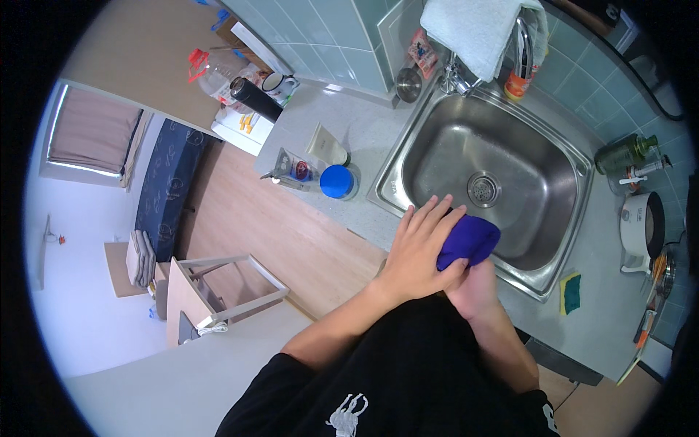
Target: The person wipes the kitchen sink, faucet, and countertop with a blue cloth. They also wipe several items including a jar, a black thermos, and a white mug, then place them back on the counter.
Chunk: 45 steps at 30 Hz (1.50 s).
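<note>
A bunched purple cloth [471, 240] is between my two hands, over the near-left edge of the stainless steel sink [437, 142]. My left hand [418, 248] lies across its left side, fingers long and pointing up towards the basin. From below, my right hand [474, 289] supports the cloth; most of its fingers are hidden. Whether the cloth is wrapped around something cannot be seen. Beyond the hands, the drain [484, 189] shows in the basin floor. A chrome faucet [523, 49] stands at the back of the sink with a pale towel [469, 33] draped over it.
Left of the sink stand a blue-lidded jar [337, 181], a squeeze tube [326, 146] and a clear pouch [292, 166]. A yellow-green sponge [570, 294] lies on the right counter. Farther right are a white electric pot [639, 225] and a green bottle [625, 154].
</note>
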Each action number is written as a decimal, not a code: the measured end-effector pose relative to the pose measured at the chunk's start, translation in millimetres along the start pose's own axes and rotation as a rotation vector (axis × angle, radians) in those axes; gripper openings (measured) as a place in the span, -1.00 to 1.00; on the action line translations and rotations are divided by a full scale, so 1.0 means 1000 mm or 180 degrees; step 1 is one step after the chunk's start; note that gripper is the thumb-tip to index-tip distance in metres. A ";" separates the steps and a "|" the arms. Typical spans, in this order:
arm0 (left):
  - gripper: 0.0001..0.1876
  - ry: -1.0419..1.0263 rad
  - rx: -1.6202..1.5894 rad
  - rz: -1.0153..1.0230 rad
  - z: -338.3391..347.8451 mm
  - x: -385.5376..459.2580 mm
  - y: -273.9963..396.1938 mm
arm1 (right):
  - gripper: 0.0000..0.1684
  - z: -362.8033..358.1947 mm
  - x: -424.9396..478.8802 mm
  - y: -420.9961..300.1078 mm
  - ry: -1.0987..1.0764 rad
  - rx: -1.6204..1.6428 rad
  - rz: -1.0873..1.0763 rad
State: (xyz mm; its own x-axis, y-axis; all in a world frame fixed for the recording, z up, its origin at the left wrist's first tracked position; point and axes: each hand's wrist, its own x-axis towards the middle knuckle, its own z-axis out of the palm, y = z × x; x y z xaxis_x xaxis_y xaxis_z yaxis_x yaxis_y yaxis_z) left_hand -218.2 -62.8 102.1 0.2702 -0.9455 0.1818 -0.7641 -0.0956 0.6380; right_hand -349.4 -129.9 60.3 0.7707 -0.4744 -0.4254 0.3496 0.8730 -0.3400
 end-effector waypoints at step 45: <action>-0.85 -0.0213 0.1396 0.2544 0.169 0.407 0.134 | -0.32 -0.112 -0.132 -0.036 -0.0055 0.1914 -0.2120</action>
State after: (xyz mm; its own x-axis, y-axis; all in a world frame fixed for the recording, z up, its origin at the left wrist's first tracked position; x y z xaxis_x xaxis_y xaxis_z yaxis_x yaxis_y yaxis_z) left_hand -309.2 -513.1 135.0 -0.4591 -0.7959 0.3947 -0.8669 0.4985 -0.0032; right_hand -523.7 -111.9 34.4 0.3147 -0.9062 -0.2825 0.9433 0.3317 -0.0130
